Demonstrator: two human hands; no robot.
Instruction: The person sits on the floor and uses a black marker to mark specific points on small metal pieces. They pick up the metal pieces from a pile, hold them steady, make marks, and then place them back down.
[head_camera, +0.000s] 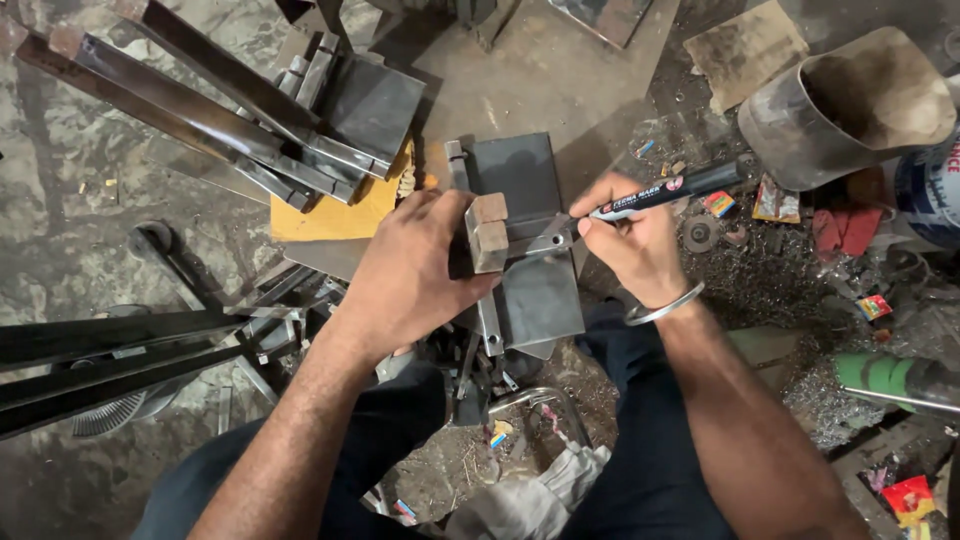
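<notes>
marker (668, 190) in right hand (632, 240), tip on bracket (548, 240)

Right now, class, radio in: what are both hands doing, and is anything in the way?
Left hand pressing small metal blocks onto steel plate. Right hand holds black marker, tip at the bracket. Nothing blocking.

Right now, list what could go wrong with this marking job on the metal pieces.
1. The left hand alone steadies the small metal block; if it slips, the line from the marker in the right hand may go off.
2. The steel plate rests across the lap and could tip.
3. Metal shavings and the steel bars close by could cut bare skin.
</notes>
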